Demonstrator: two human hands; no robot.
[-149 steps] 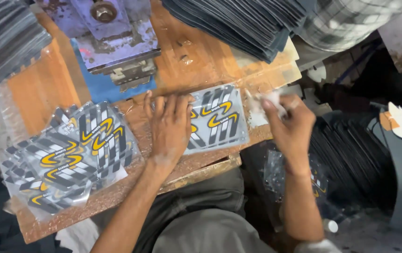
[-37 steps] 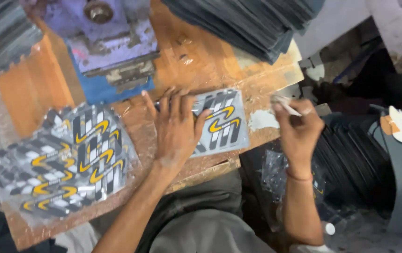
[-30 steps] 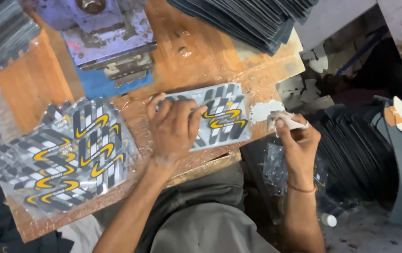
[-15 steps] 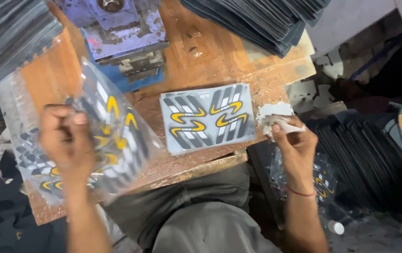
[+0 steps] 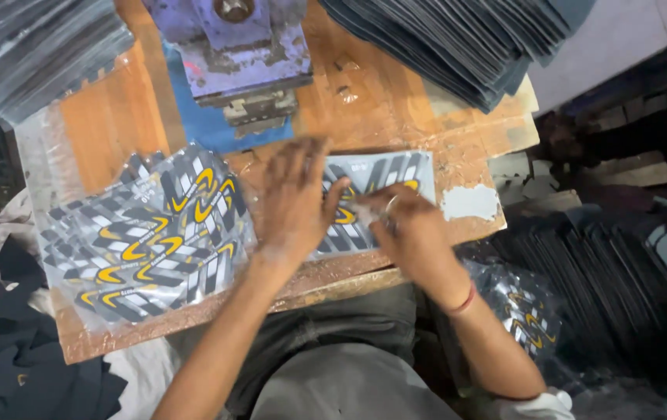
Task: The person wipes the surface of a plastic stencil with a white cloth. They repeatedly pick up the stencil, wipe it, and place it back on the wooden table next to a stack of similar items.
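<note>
I press my left hand flat on the sheet near the bench's front edge; my right hand pinches something small there. Next, a careful, steady peel.

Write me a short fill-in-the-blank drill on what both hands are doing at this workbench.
1. Both hands rest on the patterned ____ sheet.
2. The left hand lies ____ on it.
3. The pile of matching sheets lies to the ____ of the left hand.
4. The purple press stands on the ____ workbench.

Missing words: grey; flat; left; wooden
</note>
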